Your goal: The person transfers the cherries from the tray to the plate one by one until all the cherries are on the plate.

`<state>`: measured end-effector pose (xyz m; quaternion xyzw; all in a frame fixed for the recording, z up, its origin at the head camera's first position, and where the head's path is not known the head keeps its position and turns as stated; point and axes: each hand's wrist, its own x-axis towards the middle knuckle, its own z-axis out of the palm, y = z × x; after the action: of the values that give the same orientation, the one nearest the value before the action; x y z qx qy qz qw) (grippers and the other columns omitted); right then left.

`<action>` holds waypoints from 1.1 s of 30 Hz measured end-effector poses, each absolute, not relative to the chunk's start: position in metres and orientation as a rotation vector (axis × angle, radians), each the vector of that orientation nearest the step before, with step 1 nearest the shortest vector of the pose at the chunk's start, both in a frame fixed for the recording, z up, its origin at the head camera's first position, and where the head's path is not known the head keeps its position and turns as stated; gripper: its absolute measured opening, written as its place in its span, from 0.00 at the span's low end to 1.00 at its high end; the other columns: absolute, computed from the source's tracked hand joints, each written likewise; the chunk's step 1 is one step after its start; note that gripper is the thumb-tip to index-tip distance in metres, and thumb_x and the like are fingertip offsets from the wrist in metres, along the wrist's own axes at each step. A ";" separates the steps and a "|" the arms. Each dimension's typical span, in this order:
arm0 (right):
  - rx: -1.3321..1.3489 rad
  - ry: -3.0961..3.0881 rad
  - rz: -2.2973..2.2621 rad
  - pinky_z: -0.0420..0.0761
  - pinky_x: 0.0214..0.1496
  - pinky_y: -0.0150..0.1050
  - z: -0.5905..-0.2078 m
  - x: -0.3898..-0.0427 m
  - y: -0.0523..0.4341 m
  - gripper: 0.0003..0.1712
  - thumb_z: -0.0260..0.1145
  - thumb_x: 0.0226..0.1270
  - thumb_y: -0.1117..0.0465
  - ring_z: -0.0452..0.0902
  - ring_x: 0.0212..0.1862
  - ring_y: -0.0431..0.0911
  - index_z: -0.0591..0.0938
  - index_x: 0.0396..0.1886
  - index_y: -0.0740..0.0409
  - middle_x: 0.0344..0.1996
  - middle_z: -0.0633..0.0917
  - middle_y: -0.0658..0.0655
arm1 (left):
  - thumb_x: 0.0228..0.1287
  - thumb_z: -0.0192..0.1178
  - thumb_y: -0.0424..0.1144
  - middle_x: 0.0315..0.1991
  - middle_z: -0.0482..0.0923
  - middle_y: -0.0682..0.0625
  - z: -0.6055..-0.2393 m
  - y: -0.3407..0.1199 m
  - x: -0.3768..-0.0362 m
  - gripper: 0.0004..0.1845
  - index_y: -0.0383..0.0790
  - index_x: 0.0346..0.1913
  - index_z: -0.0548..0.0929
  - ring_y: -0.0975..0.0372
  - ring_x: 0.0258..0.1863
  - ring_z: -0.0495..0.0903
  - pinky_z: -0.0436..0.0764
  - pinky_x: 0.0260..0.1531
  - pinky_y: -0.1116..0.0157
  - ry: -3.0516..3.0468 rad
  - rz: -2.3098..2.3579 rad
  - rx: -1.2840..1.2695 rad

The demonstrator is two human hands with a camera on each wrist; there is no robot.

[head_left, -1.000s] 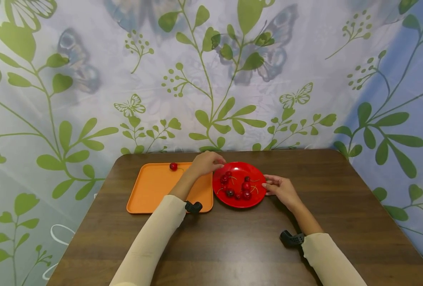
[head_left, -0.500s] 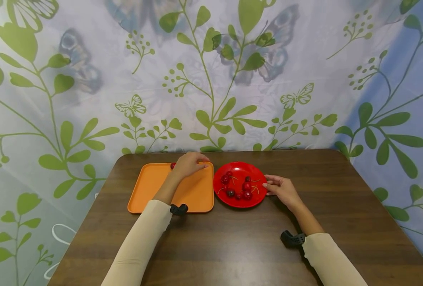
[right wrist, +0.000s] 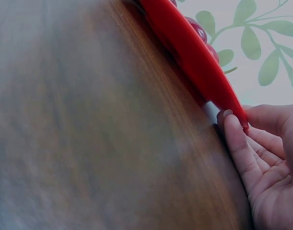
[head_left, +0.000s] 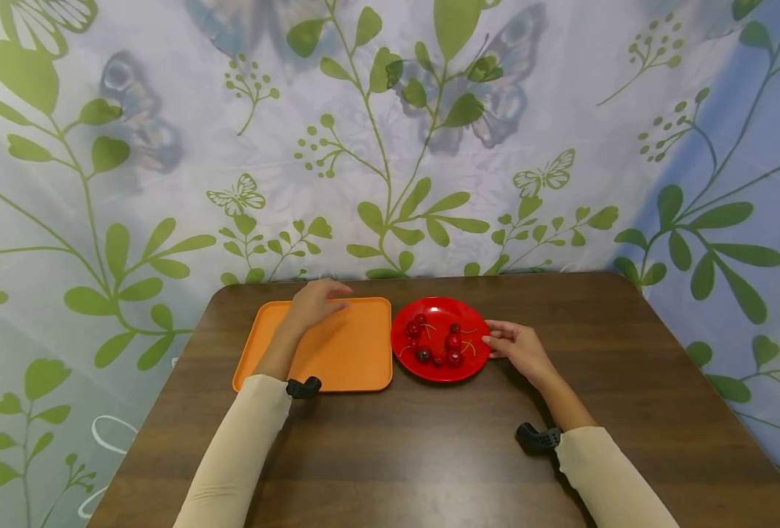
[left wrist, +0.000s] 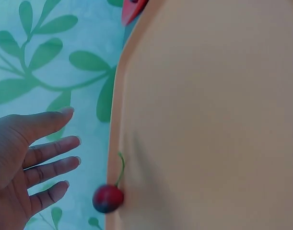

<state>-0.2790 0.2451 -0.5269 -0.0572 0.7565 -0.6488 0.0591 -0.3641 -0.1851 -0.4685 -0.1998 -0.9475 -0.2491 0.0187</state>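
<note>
My right hand (head_left: 520,348) grips the near-right rim of the red plate (head_left: 476,323) — fingertips (right wrist: 231,125) against its edge, thumb over the top — while my left hand (head_left: 312,301) hangs released, fingers straight and spread, holding nothing. Nearest me is bare brown table (head_left: 429,455). Beyond it the plate carries a cluster of cherries (head_left: 438,343), just beside the orange tray (head_left: 350,359). At the tray's far edge one cherry (left wrist: 108,198) lies — near my left fingers, not touching.
</note>
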 end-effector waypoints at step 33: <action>-0.151 2.317 -1.954 0.87 0.41 0.39 -0.546 -0.289 0.250 0.29 0.68 0.72 0.64 0.86 0.36 0.41 0.74 0.68 0.71 0.51 0.83 0.74 | 0.64 0.72 0.38 0.49 0.87 0.42 -0.484 -0.222 -0.362 0.16 0.39 0.53 0.88 0.47 0.47 0.84 0.82 0.44 0.49 -3.087 -0.645 -0.305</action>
<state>-0.2888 0.2498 -0.5459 -0.0496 0.7624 -0.6430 0.0531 -0.3623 -0.2216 -0.4843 -0.0964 -0.9742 -0.2036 -0.0133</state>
